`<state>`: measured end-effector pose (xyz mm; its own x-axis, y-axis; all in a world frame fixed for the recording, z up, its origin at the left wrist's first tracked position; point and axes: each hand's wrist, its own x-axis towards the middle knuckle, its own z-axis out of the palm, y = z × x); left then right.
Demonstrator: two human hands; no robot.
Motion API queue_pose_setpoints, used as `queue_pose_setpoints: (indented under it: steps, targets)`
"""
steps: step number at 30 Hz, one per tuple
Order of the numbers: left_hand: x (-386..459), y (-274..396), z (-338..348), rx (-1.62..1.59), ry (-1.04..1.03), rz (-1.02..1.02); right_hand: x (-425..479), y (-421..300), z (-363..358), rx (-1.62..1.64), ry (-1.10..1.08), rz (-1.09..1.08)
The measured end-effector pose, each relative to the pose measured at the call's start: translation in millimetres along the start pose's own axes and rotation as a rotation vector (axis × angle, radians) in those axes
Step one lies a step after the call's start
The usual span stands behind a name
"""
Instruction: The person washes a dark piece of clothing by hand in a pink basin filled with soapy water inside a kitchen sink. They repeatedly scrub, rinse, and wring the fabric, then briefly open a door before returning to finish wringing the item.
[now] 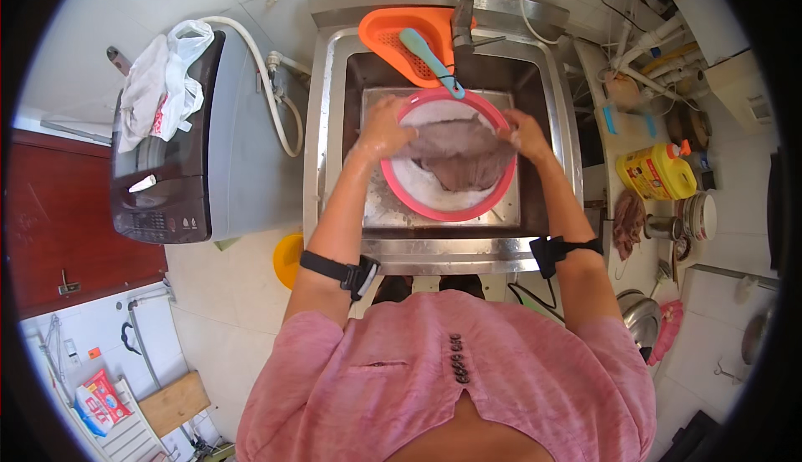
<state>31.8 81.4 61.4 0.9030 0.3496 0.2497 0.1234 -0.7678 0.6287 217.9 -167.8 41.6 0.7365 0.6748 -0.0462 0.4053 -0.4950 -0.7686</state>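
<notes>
A pink plastic basin (pixel 451 214) stands in the stainless steel sink (pixel 532 167) with white suds (pixel 416 180) inside. Over and in the suds spreads a wet grey-brown cloth (pixel 467 149), partly blurred. My left hand (pixel 384 127) grips the cloth's left end at the basin's rim. On the other side, my right hand (pixel 525 135) has the right end between thumb and fingers. The cloth is stretched between both hands, and its lower part hangs into the foam.
An orange strainer basket (pixel 382 33) with a blue-handled brush (pixel 423 55) sits at the sink's back, beside the faucet (pixel 462 23). Left stands a top-loading washing machine (pixel 250 167) with cloth and a plastic bag (pixel 188 42) on it. A yellow detergent jug (pixel 655 170) stands right.
</notes>
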Motion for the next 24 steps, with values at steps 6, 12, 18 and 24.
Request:
queue_pose_setpoints:
  steps: [6,12,18,24]
  targets:
    - [-40,-26,79,0.070,-0.642,-0.292,-17,47,78,-0.454,-0.418,0.080]
    - [-61,-27,148,0.064,-0.430,-0.569,-20,55,139,-0.748,-0.555,0.283]
    - [-57,-30,172,-0.970,-0.021,-0.872,-4,41,114,-0.134,-0.599,0.036]
    - [-38,-16,121,-1.544,-0.009,-0.776,-19,-26,12,1.061,-0.225,0.269]
